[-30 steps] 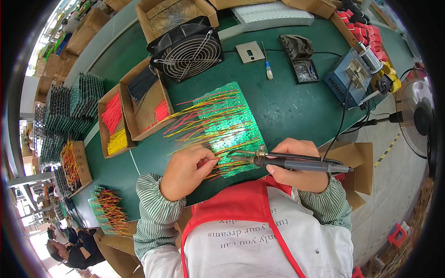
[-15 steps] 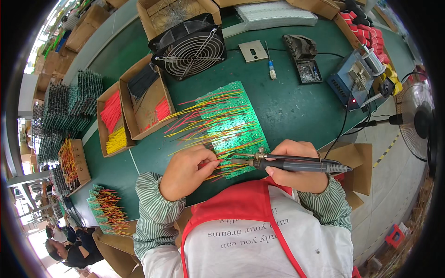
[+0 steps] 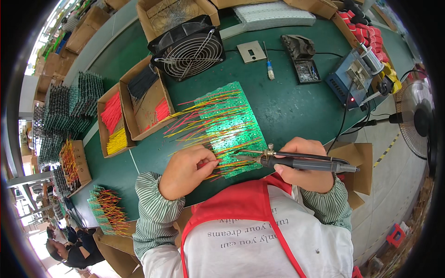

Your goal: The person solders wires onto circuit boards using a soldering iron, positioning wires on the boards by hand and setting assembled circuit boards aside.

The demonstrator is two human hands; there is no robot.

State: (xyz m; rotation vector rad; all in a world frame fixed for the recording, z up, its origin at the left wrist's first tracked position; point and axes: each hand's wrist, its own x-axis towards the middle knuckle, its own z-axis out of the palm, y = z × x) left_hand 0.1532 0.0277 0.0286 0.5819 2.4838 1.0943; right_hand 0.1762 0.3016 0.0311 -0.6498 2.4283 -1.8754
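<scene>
A green circuit board panel (image 3: 248, 118) lies on the green bench, with rows of red and yellow wires (image 3: 194, 121) sticking out past its left side. Over its lower left part, my left hand (image 3: 187, 169) is closed in a pinch on a red wire, whose end shows at the fingertips. My right hand (image 3: 303, 164) grips a grey soldering iron (image 3: 301, 163) with a thin metal feed tube fixed along it. The iron's tip hovers over the lower part of the panel, a little right of my left fingertips; whether it touches is too small to tell.
Cardboard trays of red wires (image 3: 111, 112), yellow wires (image 3: 117, 141) and black wires (image 3: 143, 81) stand at left. A black fan (image 3: 187, 51) sits behind them. The blue soldering station (image 3: 350, 76) carries a solder spool (image 3: 371, 60) at right. Another wired panel (image 3: 109, 211) rests at lower left.
My right hand and the soldering iron have shifted slightly right, drawing the tip away from my left fingers. My left hand stays almost in place with the red wire.
</scene>
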